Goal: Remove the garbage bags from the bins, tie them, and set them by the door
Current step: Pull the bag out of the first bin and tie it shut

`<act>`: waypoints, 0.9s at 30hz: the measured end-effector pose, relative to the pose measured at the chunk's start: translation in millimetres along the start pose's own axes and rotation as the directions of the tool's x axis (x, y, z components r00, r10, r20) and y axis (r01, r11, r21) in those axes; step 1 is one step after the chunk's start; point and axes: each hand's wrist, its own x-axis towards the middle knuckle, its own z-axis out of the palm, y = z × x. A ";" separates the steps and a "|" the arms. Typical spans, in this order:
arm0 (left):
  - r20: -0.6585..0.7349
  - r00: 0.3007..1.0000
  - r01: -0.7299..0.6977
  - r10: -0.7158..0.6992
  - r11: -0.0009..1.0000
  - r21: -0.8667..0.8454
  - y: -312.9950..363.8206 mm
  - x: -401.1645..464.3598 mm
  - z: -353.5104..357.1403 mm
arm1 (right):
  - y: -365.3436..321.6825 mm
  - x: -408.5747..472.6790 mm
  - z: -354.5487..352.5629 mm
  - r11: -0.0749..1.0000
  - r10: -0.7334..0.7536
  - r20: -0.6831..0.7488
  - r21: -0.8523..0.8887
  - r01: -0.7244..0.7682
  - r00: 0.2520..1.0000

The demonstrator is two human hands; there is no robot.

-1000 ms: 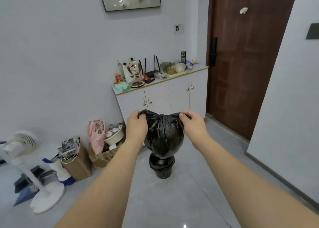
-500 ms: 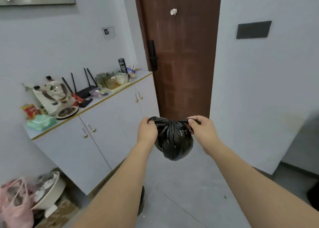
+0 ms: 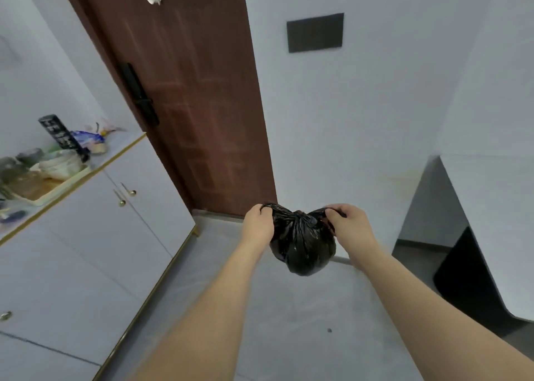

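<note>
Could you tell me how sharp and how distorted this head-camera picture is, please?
Head view: wide-angle bending leans the door and cabinet; cabinet-top clutter is smeared by blur; the black bag between left hand and right hand is fairly sharp, with small glints.

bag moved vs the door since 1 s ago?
Yes. The black bag, held by both hands, has come much closer to the brown door, away from the bin.

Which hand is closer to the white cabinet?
Left. The left hand grips the black bag on the side towards the white cabinet; the right hand holds the far side.
</note>
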 end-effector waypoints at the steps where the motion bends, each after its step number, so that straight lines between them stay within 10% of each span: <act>1: 0.011 1.000 0.008 -0.008 1.000 -0.005 1.7 13.2 12.8 | 0.3 14.5 -4.8 1.000 -0.006 -0.002 -0.007 0.006 1.000; 27: 0.303 0.889 0.313 -0.344 0.938 0.146 -31.1 294.0 301.2 | 145.9 347.1 -97.3 0.921 0.388 -0.119 0.004 -0.391 0.914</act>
